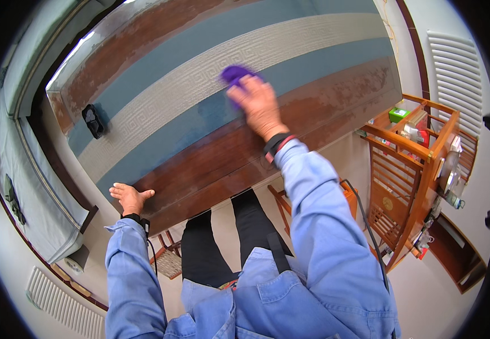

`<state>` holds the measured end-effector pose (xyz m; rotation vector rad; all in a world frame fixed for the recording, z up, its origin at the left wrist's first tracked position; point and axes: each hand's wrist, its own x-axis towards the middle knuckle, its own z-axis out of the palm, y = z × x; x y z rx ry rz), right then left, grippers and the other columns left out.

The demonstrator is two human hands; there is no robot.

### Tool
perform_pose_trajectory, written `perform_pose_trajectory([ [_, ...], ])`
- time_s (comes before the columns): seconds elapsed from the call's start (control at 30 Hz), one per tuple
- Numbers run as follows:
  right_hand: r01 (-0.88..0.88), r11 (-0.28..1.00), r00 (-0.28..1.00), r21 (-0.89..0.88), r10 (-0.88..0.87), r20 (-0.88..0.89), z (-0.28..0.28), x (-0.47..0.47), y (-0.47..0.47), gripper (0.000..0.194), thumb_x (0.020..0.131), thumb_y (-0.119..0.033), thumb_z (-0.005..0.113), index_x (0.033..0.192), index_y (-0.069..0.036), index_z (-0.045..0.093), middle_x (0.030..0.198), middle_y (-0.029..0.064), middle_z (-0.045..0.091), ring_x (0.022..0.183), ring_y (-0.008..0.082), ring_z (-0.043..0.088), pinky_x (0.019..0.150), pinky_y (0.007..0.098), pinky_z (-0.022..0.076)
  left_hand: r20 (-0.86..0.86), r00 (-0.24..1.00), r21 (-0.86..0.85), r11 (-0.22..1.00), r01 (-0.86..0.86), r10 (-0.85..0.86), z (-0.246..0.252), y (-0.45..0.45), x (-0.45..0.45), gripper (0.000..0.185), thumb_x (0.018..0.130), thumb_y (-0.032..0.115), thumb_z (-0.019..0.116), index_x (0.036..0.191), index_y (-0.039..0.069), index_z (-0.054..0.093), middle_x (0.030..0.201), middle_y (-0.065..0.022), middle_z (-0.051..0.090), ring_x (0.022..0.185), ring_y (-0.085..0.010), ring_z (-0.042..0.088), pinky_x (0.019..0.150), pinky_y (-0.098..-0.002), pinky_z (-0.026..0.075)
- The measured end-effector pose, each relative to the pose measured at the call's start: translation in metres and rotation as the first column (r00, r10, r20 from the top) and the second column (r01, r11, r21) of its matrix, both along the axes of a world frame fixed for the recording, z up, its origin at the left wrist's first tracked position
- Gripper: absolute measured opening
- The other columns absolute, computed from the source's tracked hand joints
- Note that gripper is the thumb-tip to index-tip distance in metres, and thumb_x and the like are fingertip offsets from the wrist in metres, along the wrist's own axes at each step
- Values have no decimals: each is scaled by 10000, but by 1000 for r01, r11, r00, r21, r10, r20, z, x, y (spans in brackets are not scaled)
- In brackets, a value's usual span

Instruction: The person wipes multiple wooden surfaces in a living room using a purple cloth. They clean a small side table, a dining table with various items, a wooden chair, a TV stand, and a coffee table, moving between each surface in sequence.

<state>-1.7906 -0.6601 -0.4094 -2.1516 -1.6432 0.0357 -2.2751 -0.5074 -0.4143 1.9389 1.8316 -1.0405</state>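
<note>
Under the fingers of my right hand (257, 101) is a bunched purple cloth (235, 75), blurred at its edges. It lies on the pale patterned stripe and blue band of a table runner (160, 99). The runner stretches along a brown wooden table (211, 163) with a glossy, partly smeared surface that looks like a clear cover. My left hand (129, 198) rests with fingers spread at the table's near left edge and holds nothing. A small black dish (92, 121) sits on the runner towards the left end.
To the left stands a sofa (41, 178) with a light cover. At the right is a wooden rack (402, 169) loaded with small items, including a green box (398, 114). White radiators (457, 72) line the wall. A woven-seat stool (166, 262) is beside my legs.
</note>
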Motion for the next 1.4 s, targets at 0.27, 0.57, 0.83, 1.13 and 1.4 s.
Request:
perform_pose_trajectory([
  [0.27,475,880,880,-4,-474,29,-25,3,-22,468,977,-81,532,1442,-137,541,1511,300,437,1373,503,406,1179,543,306,-16,999,-19,999,-48,47,3,1,4,1619,534,626,953,1514,-218,-20,1557,-506,36,1511,-586,43,1241,-563,202],
  [0.57,-38,987,991,-157,18,-129,9,-76,-96,465,908,-104,542,1317,-296,647,1476,126,537,1346,359,523,1112,514,402,-33,999,-67,998,20,-23,-3,6,-1,1622,553,655,934,1484,-262,-28,1514,-553,70,1497,-611,33,1244,-588,123],
  [0.83,531,844,847,-77,-531,18,-7,5,-102,592,844,16,567,1411,-155,579,1522,289,429,1334,511,441,1183,530,331,230,955,147,977,157,-188,17,23,84,1415,602,466,971,1568,-113,114,1599,-393,191,1517,-522,166,1232,-559,214],
  [1.13,-42,992,989,-123,23,-148,15,-36,-155,407,916,-179,540,1292,-269,667,1502,116,517,1388,320,494,1150,495,379,497,764,143,907,395,-411,34,-22,411,1434,591,466,972,1592,-69,95,1637,-375,97,1545,-511,79,1196,-624,258],
  [1.4,857,497,452,-133,-850,-270,-1,175,-244,591,892,-20,633,1448,-203,548,1529,253,432,1394,461,412,1196,510,321,153,917,21,929,368,-367,30,-53,516,1618,493,625,968,1554,-142,17,1610,-429,30,1527,-560,31,1183,-671,251],
])
